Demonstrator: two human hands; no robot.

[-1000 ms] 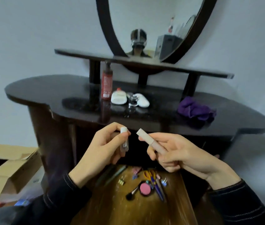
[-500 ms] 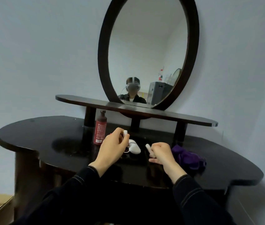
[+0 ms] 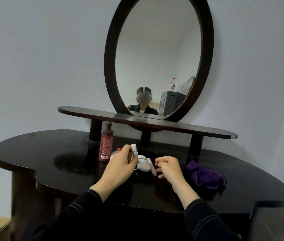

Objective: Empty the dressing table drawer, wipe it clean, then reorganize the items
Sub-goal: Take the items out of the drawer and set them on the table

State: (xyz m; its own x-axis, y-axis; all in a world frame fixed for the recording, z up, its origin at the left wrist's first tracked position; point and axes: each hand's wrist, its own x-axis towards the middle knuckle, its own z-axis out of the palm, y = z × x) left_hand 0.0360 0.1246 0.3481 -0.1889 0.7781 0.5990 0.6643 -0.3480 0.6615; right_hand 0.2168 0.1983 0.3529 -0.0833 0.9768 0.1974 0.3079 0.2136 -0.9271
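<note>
Pinching a small clear vial [image 3: 134, 152] upright above the dressing table top [image 3: 33, 150]: left hand [image 3: 120, 168]. Right hand [image 3: 168, 166] is loose, fingers relaxed, gripping nothing. Pink tube [image 3: 151, 166] lies flat just beside it, against the white compact [image 3: 144, 165]. Red bottle [image 3: 106, 143] stands behind, purple cloth [image 3: 205, 176] to the right.

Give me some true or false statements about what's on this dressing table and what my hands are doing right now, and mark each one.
1. The left hand holds a small clear bottle with a white cap. True.
2. The right hand grips the pink tube. False: the tube lies on the tabletop by its fingertips, and the hand grips nothing.
3. The red bottle stands upright on the tabletop. True.
4. The purple cloth sits on the upper shelf. False: it lies bunched on the tabletop, to the right of the right hand.
</note>
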